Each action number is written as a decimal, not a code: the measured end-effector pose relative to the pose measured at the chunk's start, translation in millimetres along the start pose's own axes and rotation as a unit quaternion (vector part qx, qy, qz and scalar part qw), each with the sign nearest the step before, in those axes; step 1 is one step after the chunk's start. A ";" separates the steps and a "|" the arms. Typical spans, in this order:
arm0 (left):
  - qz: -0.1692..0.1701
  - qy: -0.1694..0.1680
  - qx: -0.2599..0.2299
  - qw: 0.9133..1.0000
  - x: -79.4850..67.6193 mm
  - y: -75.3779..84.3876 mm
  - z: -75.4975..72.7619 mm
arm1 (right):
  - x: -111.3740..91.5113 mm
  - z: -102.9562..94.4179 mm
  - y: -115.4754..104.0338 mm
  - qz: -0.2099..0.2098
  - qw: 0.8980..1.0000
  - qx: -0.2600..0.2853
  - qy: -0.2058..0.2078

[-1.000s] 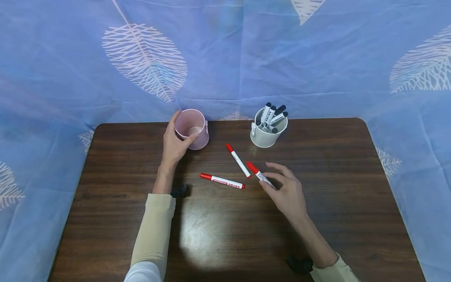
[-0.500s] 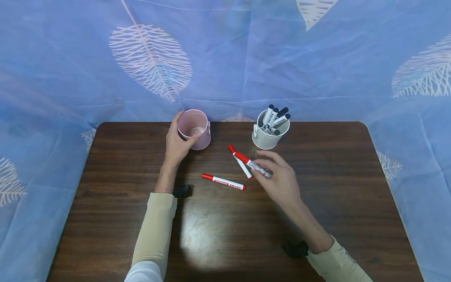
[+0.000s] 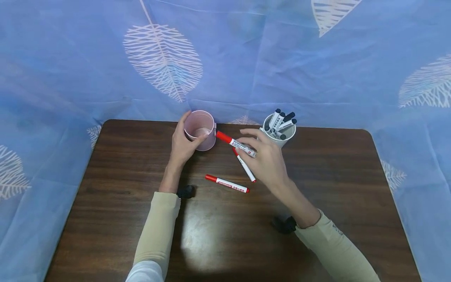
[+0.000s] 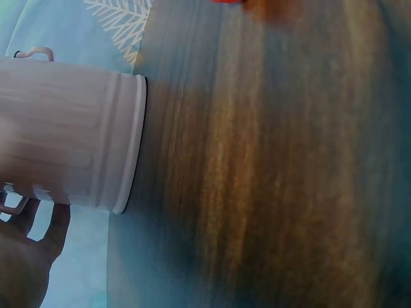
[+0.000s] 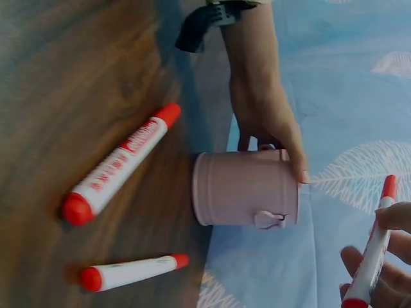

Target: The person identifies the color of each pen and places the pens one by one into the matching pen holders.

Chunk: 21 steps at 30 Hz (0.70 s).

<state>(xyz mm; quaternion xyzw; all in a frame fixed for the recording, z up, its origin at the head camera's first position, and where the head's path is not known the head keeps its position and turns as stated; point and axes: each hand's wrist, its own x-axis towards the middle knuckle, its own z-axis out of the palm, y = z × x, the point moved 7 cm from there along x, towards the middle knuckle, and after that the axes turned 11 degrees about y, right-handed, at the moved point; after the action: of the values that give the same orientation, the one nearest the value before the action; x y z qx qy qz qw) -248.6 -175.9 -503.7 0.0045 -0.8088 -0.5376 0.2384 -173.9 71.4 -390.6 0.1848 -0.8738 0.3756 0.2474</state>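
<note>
A small pink metal bucket (image 3: 208, 144) stands near the table's back edge. My left hand (image 3: 183, 141) grips it from its left side, thumb at the rim. In the left wrist view the bucket's side (image 4: 58, 135) fills the left. My right hand (image 3: 267, 160) pinches a red-capped whiteboard marker (image 3: 243, 148) between thumb and fingers, above the table, its cap pointing at the bucket. Two more red-capped markers lie on the table: one marker (image 3: 227, 183) in front of the bucket, another marker (image 3: 246, 168) partly below the held one.
A white bucket (image 3: 287, 140) holding several black-capped markers (image 3: 278, 121) stands at the back, just behind my right hand. The brown wooden table (image 3: 116, 188) ends at a blue cloth (image 3: 229, 58) with white leaf prints.
My right hand has lifted its red-capped marker and carried it left and away from me, nearer the pink bucket. My left hand keeps its grip. The head view has shifted slightly.
</note>
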 end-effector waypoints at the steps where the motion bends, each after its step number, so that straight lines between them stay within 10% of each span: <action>1: -0.001 -0.001 0.001 1.000 -0.4 -0.5 0.2 | 3.3 1.2 -0.2 0.002 1.000 0.004 0.001; 21: -0.002 -0.009 -0.001 1.000 -2.2 -1.0 0.4 | 80.4 45.0 -1.7 0.119 0.985 0.124 0.019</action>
<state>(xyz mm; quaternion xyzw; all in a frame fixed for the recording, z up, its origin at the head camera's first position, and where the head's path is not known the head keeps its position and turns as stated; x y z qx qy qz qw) -247.1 -175.4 -505.5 0.0010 -0.8104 -0.5386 0.2306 -251.4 25.7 -370.5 0.1017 -0.8312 0.5113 0.1932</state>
